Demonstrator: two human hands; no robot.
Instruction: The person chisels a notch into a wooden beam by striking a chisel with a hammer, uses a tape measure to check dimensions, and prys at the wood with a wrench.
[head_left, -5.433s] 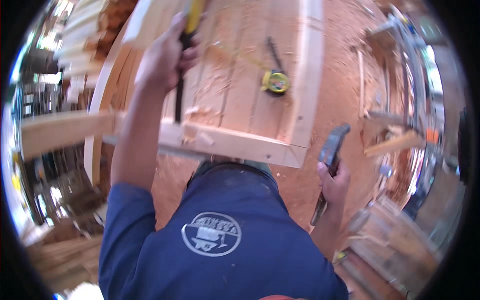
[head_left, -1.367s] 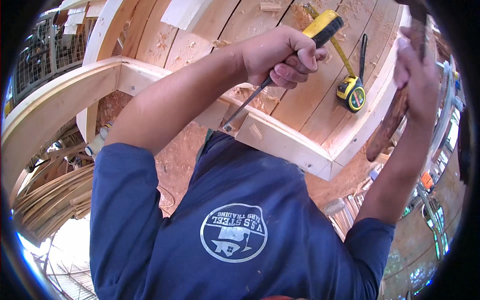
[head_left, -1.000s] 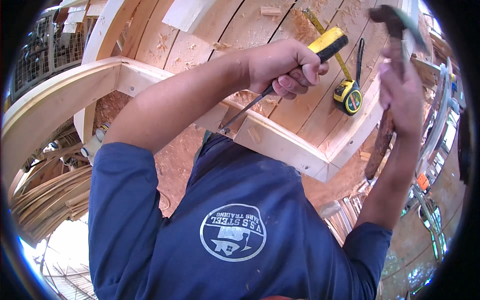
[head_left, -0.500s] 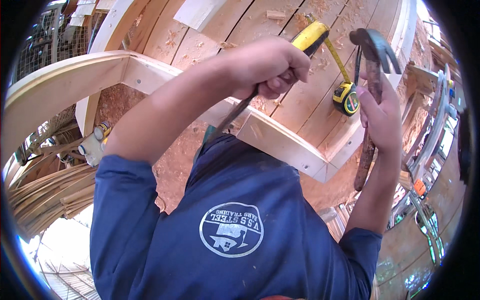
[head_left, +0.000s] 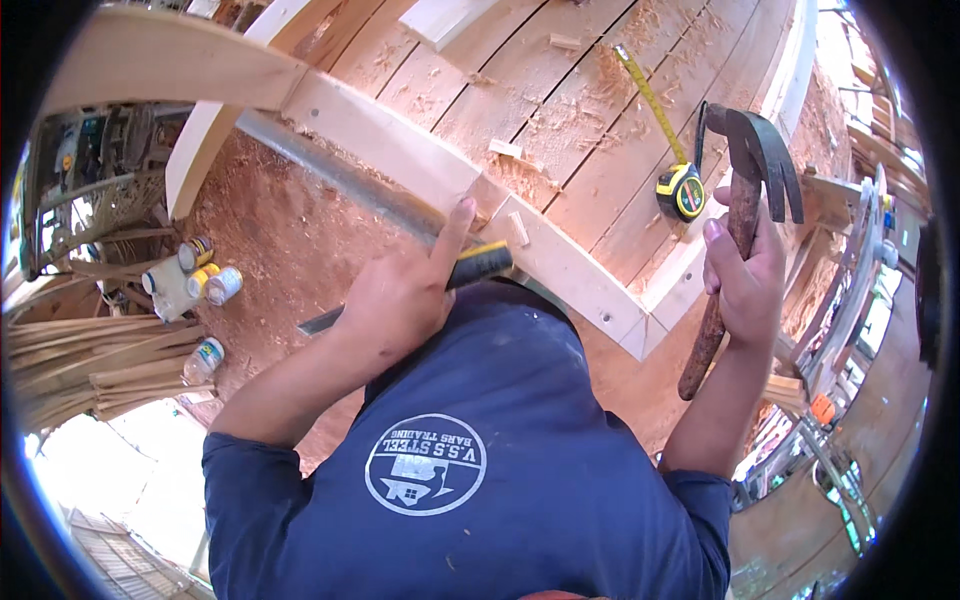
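My left hand (head_left: pixel 395 290) is closed around a chisel (head_left: pixel 480 264) with a yellow and black handle. The handle sticks out to the right of the hand and the metal blade points to the lower left. Its index finger is stretched out, with the tip at the near wooden rail (head_left: pixel 400 147) beside a notch. On the right, my right hand (head_left: pixel 748 270) grips a claw hammer (head_left: pixel 742 215) by its worn wooden handle, head up. Just left of the hammer lies a yellow and black tape measure (head_left: pixel 681 192), its blade pulled out across the planks (head_left: pixel 590 110).
Wood shavings and small offcuts (head_left: pixel 505 148) lie on the planks and rail. A pale wood block (head_left: pixel 445 18) sits at the far side. Jars and bottles (head_left: pixel 203 362) stand at left by stacked wood strips (head_left: pixel 90 355). Reddish ground (head_left: pixel 290 240) shows below the rail.
My left hand has come back and left from above the planks, turning the chisel's handle lower, and its index finger has straightened. The hammer in my right hand has shifted slightly.
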